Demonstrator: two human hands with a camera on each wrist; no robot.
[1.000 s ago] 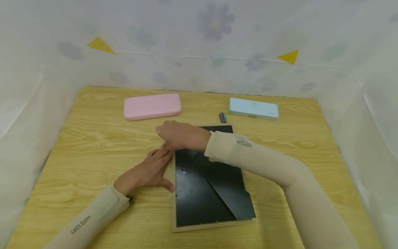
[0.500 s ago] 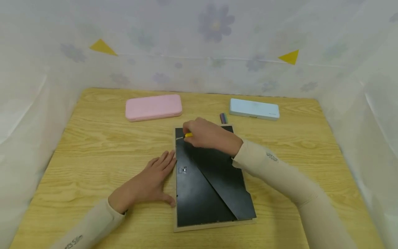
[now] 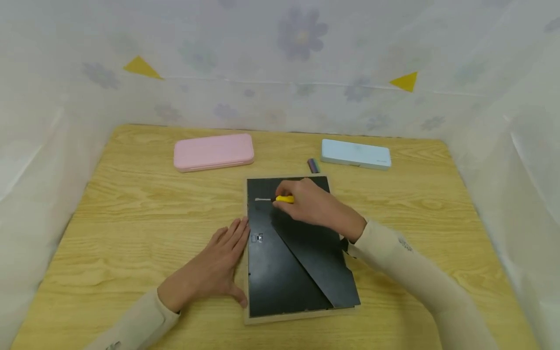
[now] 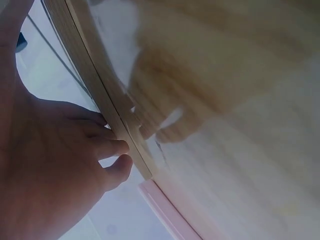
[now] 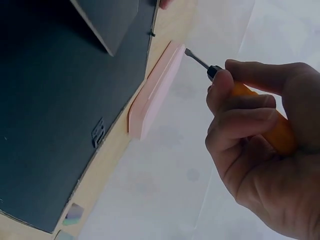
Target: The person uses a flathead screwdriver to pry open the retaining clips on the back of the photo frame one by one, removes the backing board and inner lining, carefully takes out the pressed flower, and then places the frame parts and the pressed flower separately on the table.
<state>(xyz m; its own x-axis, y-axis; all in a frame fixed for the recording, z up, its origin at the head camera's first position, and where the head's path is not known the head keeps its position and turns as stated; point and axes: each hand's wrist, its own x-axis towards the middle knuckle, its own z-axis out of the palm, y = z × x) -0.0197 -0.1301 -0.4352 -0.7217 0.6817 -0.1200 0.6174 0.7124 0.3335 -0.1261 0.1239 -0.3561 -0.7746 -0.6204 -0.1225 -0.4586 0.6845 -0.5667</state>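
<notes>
A picture frame (image 3: 280,277) lies face down, its black backing and slanted stand leg (image 3: 325,265) showing. My right hand (image 3: 312,204) is above the upper part of the backing and grips a flat-blade screwdriver (image 3: 285,199) by its yellow handle. The metal blade points left; in the right wrist view the screwdriver tip (image 5: 189,52) touches nothing. With fingers spread, my left hand (image 3: 216,265) rests along the frame's left edge, fingertips and thumb against it. The left wrist view shows the left hand (image 4: 55,155) beside the wooden rim (image 4: 100,85).
Behind the frame, a pink case (image 3: 214,152) lies at the left and a light blue case (image 3: 356,153) at the right. A small multicoloured piece (image 3: 313,166) lies near the frame's far edge. Patterned white sheeting (image 3: 262,63) surrounds the wooden table (image 3: 131,204).
My right hand has drawn back to the right from the frame's upper left edge, bringing the screwdriver into sight. My left hand has slid slightly nearer along the edge.
</notes>
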